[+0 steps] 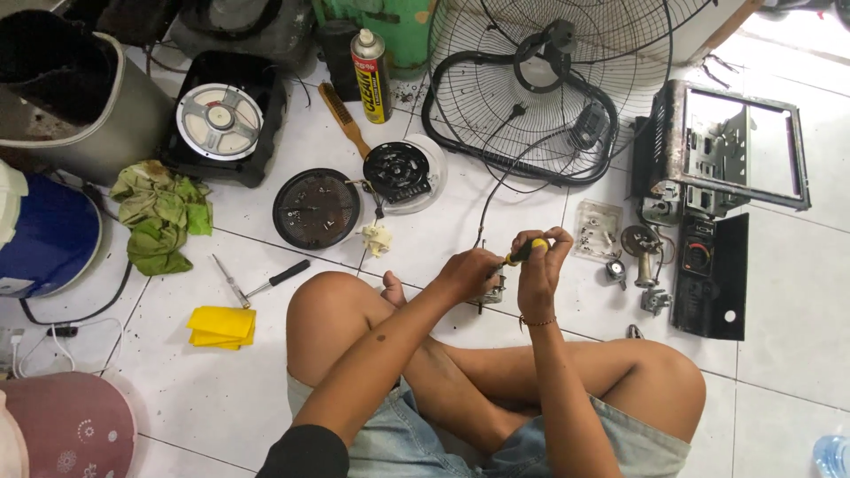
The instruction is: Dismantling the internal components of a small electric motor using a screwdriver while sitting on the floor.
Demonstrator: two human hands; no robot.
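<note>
Knees over white tile floor [496,221]; right fingers [542,258] pinch screwdriver [524,253], left fingers [469,270] grip motor [492,290].

I'm looking down on a white tile floor [779,292] with dark grout lines, scuffed and speckled with grime. Daylight pours in at the top right, washing out the tiles there. Clutter rings the space: a wire fan guard [549,80], a grey bin [80,106], a blue tub [44,235], green rags [159,217], a spray can [372,75].
</note>
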